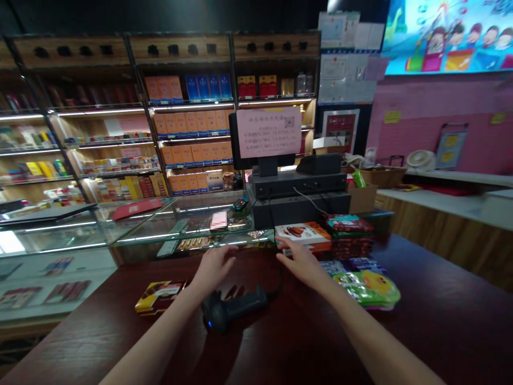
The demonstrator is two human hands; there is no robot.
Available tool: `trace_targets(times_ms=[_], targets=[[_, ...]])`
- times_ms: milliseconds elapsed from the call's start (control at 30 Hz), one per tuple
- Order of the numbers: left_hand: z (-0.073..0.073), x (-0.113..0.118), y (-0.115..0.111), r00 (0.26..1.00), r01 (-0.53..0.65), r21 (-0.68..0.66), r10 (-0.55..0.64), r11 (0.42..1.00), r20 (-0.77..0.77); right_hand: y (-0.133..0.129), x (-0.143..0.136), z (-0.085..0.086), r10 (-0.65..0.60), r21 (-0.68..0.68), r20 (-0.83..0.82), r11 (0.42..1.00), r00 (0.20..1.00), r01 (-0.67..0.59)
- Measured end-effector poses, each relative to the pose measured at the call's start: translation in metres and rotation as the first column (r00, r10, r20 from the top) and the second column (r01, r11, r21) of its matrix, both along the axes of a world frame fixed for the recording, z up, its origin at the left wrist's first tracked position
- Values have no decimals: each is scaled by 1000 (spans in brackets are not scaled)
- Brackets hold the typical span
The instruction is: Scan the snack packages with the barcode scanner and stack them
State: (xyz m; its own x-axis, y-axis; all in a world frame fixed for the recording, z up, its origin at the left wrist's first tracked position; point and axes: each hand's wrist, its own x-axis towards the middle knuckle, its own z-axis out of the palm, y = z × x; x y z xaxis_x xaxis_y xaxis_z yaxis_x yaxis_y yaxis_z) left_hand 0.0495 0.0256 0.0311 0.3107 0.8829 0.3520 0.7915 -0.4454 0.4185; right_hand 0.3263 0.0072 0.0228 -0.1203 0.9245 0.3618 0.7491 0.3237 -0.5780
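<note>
My left hand hovers over the dark wooden counter, thumb apart from the fingers, holding nothing visible. Just below it lies a black handheld barcode scanner with a small blue light; its cable runs back to the right. A yellow-and-brown snack packet rests left of my left forearm. My right hand has its fingers apart at the near left corner of a white-and-orange box; I cannot tell whether they touch. Right of that hand are a green packet with a yellow duck and blue packets.
Dark red packets are stacked beside the box. Behind stands a black cash register whose screen carries a pink paper sign. A glass display case borders the counter's far left. Shelves of boxed goods line the wall.
</note>
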Motion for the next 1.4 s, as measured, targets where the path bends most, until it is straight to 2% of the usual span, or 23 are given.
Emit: trace_targets(times_ms=[233,400,533,667,900,1133,1300,1400], targets=[[2,59,11,993,91,-18,-92,996,-69,-5,39,5,-153,-18,-78,988,985,152],[-5,98,20,983,175,-39,-177,984,-49,1,58,-8,-225,42,-97,972,969,230],[-7,122,25,985,170,-50,-170,984,-4,7,69,-21,-267,110,-82,955,960,275],[-9,140,31,989,133,-100,-126,986,77,7,74,-25,-303,161,-44,938,952,306],[-17,157,45,972,126,-187,-83,974,221,5,78,-24,-350,151,32,928,936,341],[-19,163,54,906,164,-292,-26,942,423,4,80,-28,-378,232,73,907,923,353],[-24,159,50,883,177,-333,0,926,469,3,84,-33,-407,312,49,874,912,373],[-23,153,40,825,215,-371,35,903,564,3,86,-35,-428,351,33,851,903,390]])
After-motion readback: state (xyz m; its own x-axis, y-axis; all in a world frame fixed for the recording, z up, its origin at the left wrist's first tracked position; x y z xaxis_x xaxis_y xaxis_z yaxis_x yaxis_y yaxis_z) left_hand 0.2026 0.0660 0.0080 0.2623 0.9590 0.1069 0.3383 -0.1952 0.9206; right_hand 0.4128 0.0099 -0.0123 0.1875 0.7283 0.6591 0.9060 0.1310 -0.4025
